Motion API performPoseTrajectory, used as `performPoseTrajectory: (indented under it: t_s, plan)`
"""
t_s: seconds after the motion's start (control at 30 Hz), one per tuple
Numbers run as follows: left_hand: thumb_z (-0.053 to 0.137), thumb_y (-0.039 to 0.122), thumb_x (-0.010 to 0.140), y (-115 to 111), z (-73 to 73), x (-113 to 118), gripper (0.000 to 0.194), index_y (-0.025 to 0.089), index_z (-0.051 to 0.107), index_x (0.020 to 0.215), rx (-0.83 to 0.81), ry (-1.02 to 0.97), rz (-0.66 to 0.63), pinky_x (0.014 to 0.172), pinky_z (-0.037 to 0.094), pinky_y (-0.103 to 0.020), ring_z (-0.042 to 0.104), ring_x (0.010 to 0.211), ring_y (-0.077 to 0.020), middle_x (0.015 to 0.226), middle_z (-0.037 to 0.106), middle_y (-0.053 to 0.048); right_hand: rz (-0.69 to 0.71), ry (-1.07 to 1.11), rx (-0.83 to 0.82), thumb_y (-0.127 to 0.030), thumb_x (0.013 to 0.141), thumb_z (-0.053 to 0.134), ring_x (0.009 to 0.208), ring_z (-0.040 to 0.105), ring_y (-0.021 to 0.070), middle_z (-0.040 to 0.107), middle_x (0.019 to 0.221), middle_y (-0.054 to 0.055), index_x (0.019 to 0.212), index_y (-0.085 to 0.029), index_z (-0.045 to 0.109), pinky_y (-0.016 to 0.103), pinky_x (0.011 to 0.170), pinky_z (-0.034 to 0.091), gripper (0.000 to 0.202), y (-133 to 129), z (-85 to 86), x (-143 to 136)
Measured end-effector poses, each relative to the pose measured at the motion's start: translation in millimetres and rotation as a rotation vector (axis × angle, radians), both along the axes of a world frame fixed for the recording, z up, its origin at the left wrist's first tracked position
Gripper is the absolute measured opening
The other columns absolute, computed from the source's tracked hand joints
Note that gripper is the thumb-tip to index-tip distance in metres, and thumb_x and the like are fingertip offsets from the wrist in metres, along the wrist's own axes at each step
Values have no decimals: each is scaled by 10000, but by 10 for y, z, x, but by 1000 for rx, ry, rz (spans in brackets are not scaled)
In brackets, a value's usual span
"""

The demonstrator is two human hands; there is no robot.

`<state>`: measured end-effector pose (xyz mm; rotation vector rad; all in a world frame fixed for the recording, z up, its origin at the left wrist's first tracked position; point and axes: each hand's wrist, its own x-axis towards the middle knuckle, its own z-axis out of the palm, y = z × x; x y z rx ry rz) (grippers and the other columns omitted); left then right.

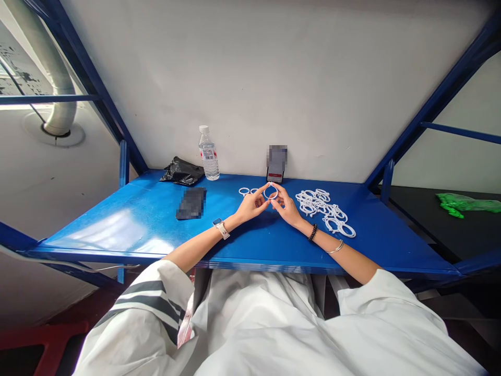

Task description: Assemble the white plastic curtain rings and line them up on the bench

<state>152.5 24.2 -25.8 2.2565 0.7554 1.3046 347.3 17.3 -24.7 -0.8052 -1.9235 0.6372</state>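
Between my two hands is a white ring (264,194) with a small tab at its top, held upright above the blue table. My left hand (249,207) pinches its left side, fingertips at the top and thumb below. On the opposite side my right hand (288,209) grips the same ring in a like way. Just behind my left hand lie a couple of white rings (243,191), partly covered by the fingers. A loose heap of several similar white rings (321,208) spreads over the table to the right of my right hand.
The blue table (242,245) meets a pale wall at the back. A phone (275,169) leans there. Further left stand a water bottle (210,156), a black plastic bag (183,171) and a dark flat item (191,203). Green bags (465,204) lie on a dark surface at right.
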Motion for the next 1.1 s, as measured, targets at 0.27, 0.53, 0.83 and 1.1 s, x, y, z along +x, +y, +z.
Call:
performPoseTrajectory:
  t_s: [0.27, 0.53, 0.83, 1.1]
  plan:
    - [564, 317, 961, -1, 7, -6, 625, 148, 411, 1543, -18, -5, -4, 537, 383, -169, 458, 478, -62, 617, 570, 69, -13, 4, 32, -390, 981, 518, 798, 654, 191, 660, 1047, 73, 1472, -287, 432, 323, 667, 574, 509, 4, -3, 2]
    - [565, 339, 965, 37, -40, -16, 571, 145, 474, 1494, -43, -9, -5, 537, 385, -170, 445, 478, -61, 612, 558, 70, -21, 15, 1, -434, 978, 525, 793, 649, 189, 677, 1034, 71, 1388, -267, 477, 319, 642, 557, 445, 22, -20, 8]
    - [527, 375, 988, 57, -66, 9, 537, 137, 491, 1468, -13, 14, -8, 561, 446, -180, 529, 523, -72, 718, 634, 24, -51, 83, -76, -555, 976, 520, 763, 681, 192, 702, 1015, 71, 1226, -263, 519, 343, 642, 569, 384, 30, -28, -6]
    - [478, 354, 1017, 59, -47, 16, 478, 137, 502, 1442, 98, 38, -3, 646, 519, -223, 608, 651, -115, 830, 678, -47, -42, 96, -96, -532, 960, 551, 768, 717, 209, 714, 996, 75, 1152, -252, 488, 364, 657, 589, 345, 54, -35, -4]
